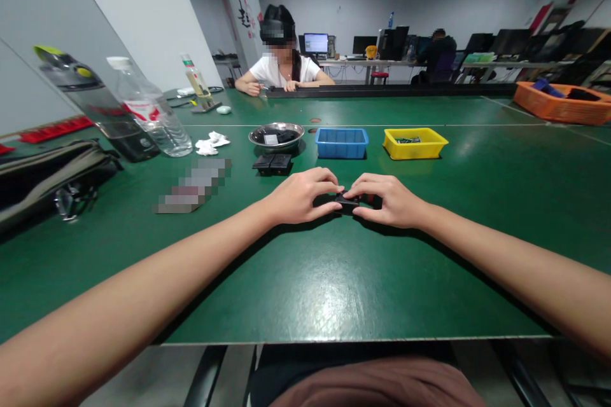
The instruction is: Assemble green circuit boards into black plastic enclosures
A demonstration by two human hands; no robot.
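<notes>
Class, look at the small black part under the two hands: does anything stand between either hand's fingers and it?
Nothing visible does. The left hand and right hand both have fingers on the black part. The blue bin and yellow bin stand beyond it, not between.

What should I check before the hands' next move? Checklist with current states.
1. Left hand gripping the black part: ok, thumb and fingers on it.
2. Right hand on the same part: ok.
3. Part's underside seated flat on the table: cannot tell, hidden.
4. Black blocks by the metal bowl clear of the hands: ok.
5. Blue bin and yellow bin upright: ok.
</notes>
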